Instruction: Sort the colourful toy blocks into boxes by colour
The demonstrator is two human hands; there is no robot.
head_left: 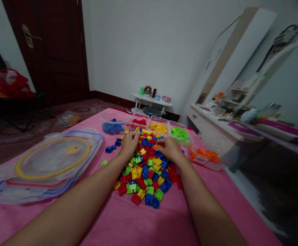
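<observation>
Dark door (51, 51) looms at ten o'clock, flowers (147, 90) brighten twelve, tall white unit (241, 48) towers at two, dresser (210, 123) at three!

Pale wall (128, 44), dimly lit; dark reddish door (54, 51); white dresser (207, 124)

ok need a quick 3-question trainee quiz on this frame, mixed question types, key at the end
1. Multiple choice: what colour are the bricks inside the round tub?
A) red
B) blue
C) green

2. True or false: the stack of lids lies to the left of the mixed brick pile.

3. Short answer: which of the person's hands is nearer the box of orange pieces?

Key:
1. B
2. True
3. The right hand
</observation>
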